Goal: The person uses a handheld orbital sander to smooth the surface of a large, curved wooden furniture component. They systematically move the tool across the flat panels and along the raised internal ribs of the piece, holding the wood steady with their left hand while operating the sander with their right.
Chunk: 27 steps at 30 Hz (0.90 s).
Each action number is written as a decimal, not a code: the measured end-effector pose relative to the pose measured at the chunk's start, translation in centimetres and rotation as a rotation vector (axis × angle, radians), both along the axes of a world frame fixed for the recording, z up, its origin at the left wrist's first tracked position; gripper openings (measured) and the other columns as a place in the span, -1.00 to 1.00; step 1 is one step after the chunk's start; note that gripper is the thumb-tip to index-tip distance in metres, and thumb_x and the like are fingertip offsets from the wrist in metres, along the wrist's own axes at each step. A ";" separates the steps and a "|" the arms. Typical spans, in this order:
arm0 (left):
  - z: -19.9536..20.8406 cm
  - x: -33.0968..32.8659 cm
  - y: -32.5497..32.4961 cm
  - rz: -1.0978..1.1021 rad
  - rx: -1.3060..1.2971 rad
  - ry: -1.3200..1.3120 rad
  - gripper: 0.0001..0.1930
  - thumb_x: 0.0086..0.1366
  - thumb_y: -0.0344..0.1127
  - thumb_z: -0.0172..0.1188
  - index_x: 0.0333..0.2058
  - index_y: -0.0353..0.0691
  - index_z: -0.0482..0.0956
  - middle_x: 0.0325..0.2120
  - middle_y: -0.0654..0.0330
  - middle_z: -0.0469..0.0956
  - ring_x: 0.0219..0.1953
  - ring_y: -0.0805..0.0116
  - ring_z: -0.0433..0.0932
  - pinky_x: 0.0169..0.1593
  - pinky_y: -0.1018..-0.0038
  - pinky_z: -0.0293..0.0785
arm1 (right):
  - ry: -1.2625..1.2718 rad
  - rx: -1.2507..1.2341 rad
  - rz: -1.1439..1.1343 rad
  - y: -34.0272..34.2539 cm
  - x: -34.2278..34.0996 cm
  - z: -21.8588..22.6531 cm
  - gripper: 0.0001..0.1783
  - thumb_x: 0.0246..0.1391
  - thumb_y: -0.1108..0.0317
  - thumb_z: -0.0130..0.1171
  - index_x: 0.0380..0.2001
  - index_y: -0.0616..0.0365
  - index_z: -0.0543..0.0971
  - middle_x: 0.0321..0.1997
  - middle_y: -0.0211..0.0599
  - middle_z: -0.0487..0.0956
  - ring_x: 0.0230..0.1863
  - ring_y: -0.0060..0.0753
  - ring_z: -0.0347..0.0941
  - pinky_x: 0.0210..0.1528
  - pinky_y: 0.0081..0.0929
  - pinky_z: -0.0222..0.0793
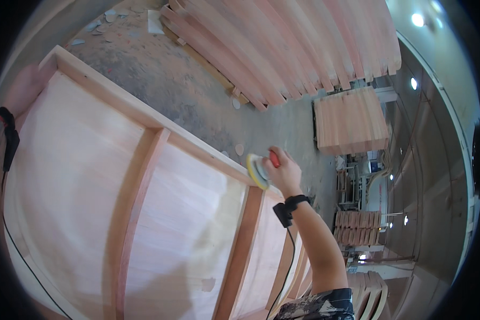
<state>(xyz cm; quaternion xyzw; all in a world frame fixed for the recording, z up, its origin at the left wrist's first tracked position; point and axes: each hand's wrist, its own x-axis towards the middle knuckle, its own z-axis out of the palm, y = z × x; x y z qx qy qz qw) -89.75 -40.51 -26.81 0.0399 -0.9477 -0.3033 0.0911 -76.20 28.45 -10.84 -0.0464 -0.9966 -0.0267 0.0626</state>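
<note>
My right hand [285,172] is closed around a small round sander [257,172] with a yellow-edged pad, a grey body and a red part. The sander's pad stands on edge against the outer long rail [205,156] of a large pale wooden panel frame [184,218]. At the far left, my left hand [29,85] is by the frame's corner, blurred and dim, so its fingers do not show clearly. Both wrists wear black straps with a small device and a thin cable.
Crosspieces [141,213] divide the frame into shallow bays. Beyond it, a dusty floor [192,101] holds scattered round discs [236,102]. A big stack of curved wooden parts [293,42] stands at the top, with another wooden stack [352,121] to the right.
</note>
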 end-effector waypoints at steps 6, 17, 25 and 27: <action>2.6 0.7 1.6 0.012 -0.018 -0.096 -0.77 0.27 -0.49 0.18 -0.10 -0.40 0.51 -0.23 -0.14 0.62 -0.12 -0.02 0.65 -0.03 0.21 0.53 | 0.035 -0.164 0.302 -14.5 -7.0 -0.9 -0.61 0.11 0.03 0.22 -0.01 -0.15 0.65 -0.07 -0.22 0.69 -0.09 0.01 0.65 -0.05 -0.16 0.57; 4.1 0.9 2.6 -0.006 -0.091 -0.112 -0.67 0.21 -0.44 0.23 -0.06 -0.44 0.50 -0.14 -0.27 0.62 -0.06 -0.19 0.62 0.03 0.13 0.53 | 0.095 -0.164 0.418 -25.1 -12.3 -2.0 -0.57 0.11 -0.01 0.19 -0.03 -0.03 0.62 -0.13 -0.15 0.70 -0.19 0.08 0.67 -0.16 -0.03 0.59; 3.7 0.9 3.0 0.051 0.168 -0.153 -0.57 0.27 -0.54 0.13 0.12 -0.44 0.45 -0.05 -0.18 0.63 0.06 0.03 0.63 0.11 0.19 0.50 | 0.056 -0.049 0.211 -11.2 -5.3 -1.1 -0.55 0.11 -0.02 0.22 -0.01 -0.05 0.63 -0.12 -0.16 0.70 -0.20 0.07 0.67 -0.14 -0.07 0.60; 3.2 0.6 2.8 -0.001 0.153 -0.124 -0.55 0.28 -0.55 0.12 0.17 -0.43 0.44 0.00 -0.17 0.62 0.10 0.04 0.61 0.15 0.21 0.48 | 0.060 -0.006 0.126 -6.6 -3.2 -0.9 -0.54 0.11 -0.02 0.22 0.01 -0.06 0.63 -0.11 -0.14 0.70 -0.18 0.10 0.67 -0.13 -0.07 0.60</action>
